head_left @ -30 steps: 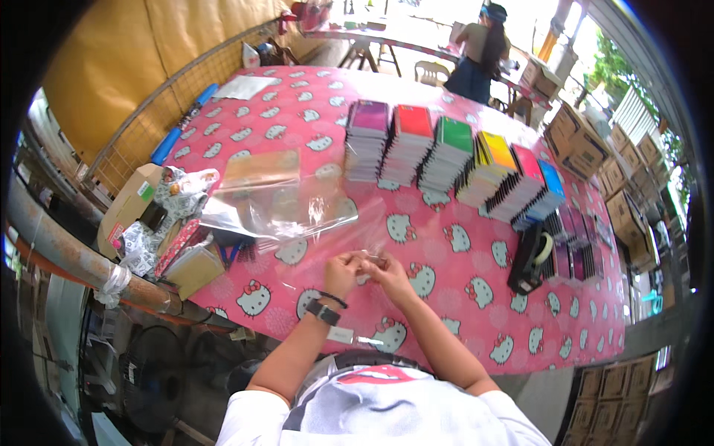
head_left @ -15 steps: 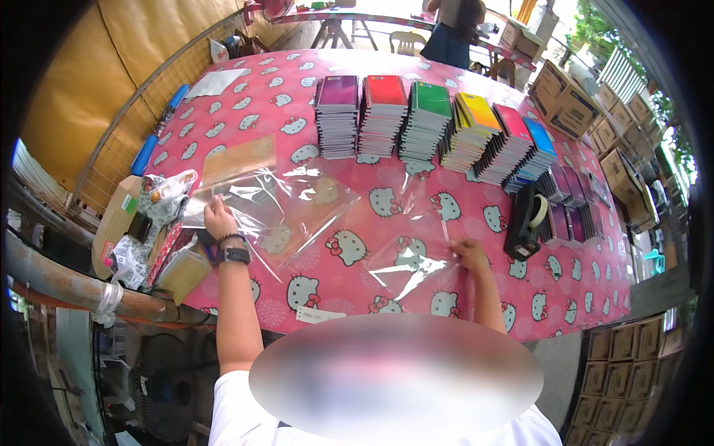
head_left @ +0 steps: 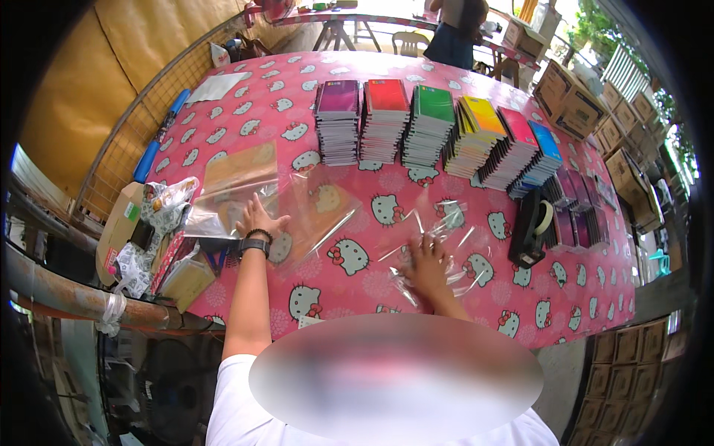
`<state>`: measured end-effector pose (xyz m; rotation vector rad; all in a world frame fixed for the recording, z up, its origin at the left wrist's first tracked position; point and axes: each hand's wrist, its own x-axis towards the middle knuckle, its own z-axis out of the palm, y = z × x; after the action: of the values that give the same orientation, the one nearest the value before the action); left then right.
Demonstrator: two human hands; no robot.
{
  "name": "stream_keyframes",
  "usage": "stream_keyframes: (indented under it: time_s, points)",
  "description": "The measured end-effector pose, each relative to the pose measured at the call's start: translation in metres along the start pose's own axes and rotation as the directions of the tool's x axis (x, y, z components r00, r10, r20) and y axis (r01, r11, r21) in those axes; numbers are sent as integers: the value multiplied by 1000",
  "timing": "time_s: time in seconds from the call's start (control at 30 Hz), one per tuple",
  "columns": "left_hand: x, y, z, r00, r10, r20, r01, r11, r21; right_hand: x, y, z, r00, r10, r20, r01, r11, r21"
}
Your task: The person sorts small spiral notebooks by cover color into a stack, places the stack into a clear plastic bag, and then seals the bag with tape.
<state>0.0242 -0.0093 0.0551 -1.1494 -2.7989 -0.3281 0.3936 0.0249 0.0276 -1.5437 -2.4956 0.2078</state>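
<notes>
My left hand [head_left: 262, 221] lies with its fingers spread at the edge of a pile of clear plastic bags [head_left: 223, 210], a dark watch and beaded bracelet on its wrist. Another clear bag [head_left: 316, 204] is loose just to its right. In front of me, my right hand [head_left: 429, 266] rests palm down, fingers apart, on a crinkled clear plastic bag [head_left: 466, 249] lying on the table. Beyond the hands stand stacks of spiral notebooks: purple [head_left: 336, 123], red [head_left: 384, 119], green [head_left: 429, 123], yellow [head_left: 476, 134], pink [head_left: 511, 149] and blue [head_left: 537, 157].
A black tape dispenser [head_left: 529, 234] stands right of my right hand, beside bundled purple notebooks [head_left: 576, 215]. Packed odds and ends [head_left: 160, 208] crowd the left edge. Cardboard boxes [head_left: 567, 100] sit at the far right. A person [head_left: 455, 33] stands beyond the pink patterned table [head_left: 297, 253].
My left hand has let go of the bag edge and moved right, opening its fingers. My right hand has moved left and now lies flat on the other bag, which has shifted.
</notes>
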Motion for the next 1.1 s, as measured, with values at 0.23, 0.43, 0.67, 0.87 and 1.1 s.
stream_keyframes:
  time_s: [0.23,0.43,0.67,0.87,1.1]
  points:
    - [61,-68,33,983,31,184,2,984,-177,-11,-5,-1,893,-413,-179,440,721,535]
    - [52,-82,-21,949,-294,-111,298,954,23,-18,-9,8,953,-288,-93,300,938,173]
    - [-105,72,15,680,665,-308,-731,584,-354,-22,-7,10,968,-237,-85,246,963,112]
    - [-156,65,37,786,615,-60,-610,756,-239,-32,35,-12,980,-199,6,199,979,37]
    - [-159,67,13,915,398,72,-348,866,-359,-31,-23,-11,970,-176,-166,231,878,420]
